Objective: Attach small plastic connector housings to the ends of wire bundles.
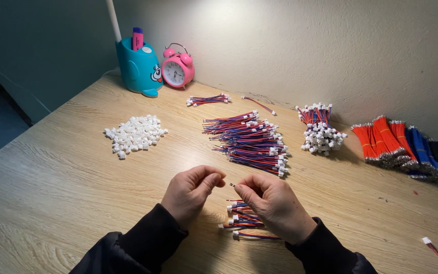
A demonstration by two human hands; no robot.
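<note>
Both hands hover low over the wooden table [51, 167], close together near its front edge; the right hand [275, 203] pinches a thin wire end [232, 185] between thumb and forefinger, its metal tip just showing past the fingertips – the rest of that wire is hidden inside the hand; the left hand [191, 190] has its fingers curled in with the thumb pressed to the forefinger, and whether anything sits in that pinch is too small to tell; the two hands are near each other but not touching. Under the right hand lies a small heap of red-and-blue wired connectors [242, 218], partly covered by the wrist; beyond the hands lies a large pile of finished red-and-blue leads [252, 142], and to the left a heap of white plastic housings [135, 133]; a smaller bundle [209, 100] and a single lead [259, 105] lie near the wall, beside an upended bunch with white plugs [320, 132]; red, blue and black wire bundles [406, 147] run off the right edge – cut off there; a teal pen holder [138, 66] and a pink alarm clock [177, 70] stand at the back; dark sleeves [138, 243] cover both forearms.
</note>
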